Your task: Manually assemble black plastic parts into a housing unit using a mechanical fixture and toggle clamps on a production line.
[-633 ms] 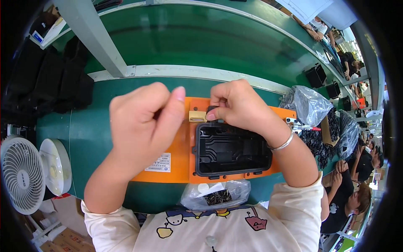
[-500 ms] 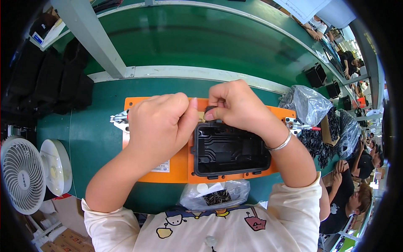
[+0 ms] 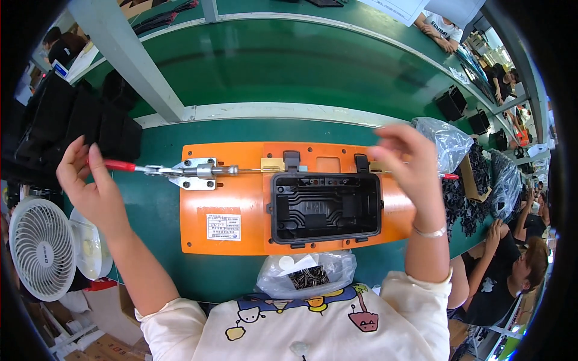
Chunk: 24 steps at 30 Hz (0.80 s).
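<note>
- 2 bare hands are spread well apart, 1 to each side of the black box [image 3: 313, 224].
- The left hand [image 3: 93, 186] is at the outer end of the red handle [image 3: 120, 165] of a toggle clamp [image 3: 195, 174]; its fingers are loosely curved, and I cannot tell from this angle whether they grip the handle or only touch it.
- The right hand [image 3: 412, 159] is above the right part of the orange plate [image 3: 250, 195], fingers bent and parted.
- The box lies on the plate, right of its middle, hollow side up.
- 2 black pieces [image 3: 292, 161] are at its far edge, with 1 brass-coloured block [image 3: 271, 164] just beside the left one.
- 1 white label [image 3: 223, 227] is on the plate.
- 1 clear bag [image 3: 265, 278] of dark screws [image 3: 310, 277] lies nearer the person.
- 1 white fan [image 3: 42, 253] stands at far left.
</note>
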Each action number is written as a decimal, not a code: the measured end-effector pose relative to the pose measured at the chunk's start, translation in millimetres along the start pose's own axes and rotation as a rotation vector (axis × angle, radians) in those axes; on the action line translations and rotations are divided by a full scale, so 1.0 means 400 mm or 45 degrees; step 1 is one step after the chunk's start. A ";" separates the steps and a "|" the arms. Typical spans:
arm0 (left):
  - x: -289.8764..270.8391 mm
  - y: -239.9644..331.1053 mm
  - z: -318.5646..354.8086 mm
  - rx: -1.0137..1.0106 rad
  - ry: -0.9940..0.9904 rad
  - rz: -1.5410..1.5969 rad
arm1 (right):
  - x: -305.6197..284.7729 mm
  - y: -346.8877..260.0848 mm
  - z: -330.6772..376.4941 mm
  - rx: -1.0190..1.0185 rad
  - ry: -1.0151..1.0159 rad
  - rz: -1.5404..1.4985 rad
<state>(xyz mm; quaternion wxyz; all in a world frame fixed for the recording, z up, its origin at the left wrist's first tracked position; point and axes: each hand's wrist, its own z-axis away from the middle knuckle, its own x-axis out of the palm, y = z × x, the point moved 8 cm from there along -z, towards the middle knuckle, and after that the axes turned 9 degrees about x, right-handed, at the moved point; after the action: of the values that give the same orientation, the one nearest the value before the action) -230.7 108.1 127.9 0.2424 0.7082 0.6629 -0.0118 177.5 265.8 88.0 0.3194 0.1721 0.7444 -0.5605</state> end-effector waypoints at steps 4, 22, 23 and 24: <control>-0.001 -0.006 0.028 0.229 -0.171 -0.864 | -0.239 0.255 0.172 0.363 0.581 -0.309; 0.437 0.672 0.366 0.945 -1.495 0.181 | -0.243 0.636 0.258 0.885 0.703 -1.774; 0.440 0.673 0.373 0.954 -1.500 0.181 | -0.248 0.629 0.256 0.886 0.724 -1.731; 0.442 0.674 0.373 0.927 -1.482 0.202 | -0.248 0.624 0.250 0.889 0.728 -1.736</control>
<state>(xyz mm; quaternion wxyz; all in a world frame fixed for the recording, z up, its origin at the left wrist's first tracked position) 90.7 218.7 24.7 0.3059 0.6693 0.3248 -0.5941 432.1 259.6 -43.3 -0.3659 -0.0925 0.5209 -0.7656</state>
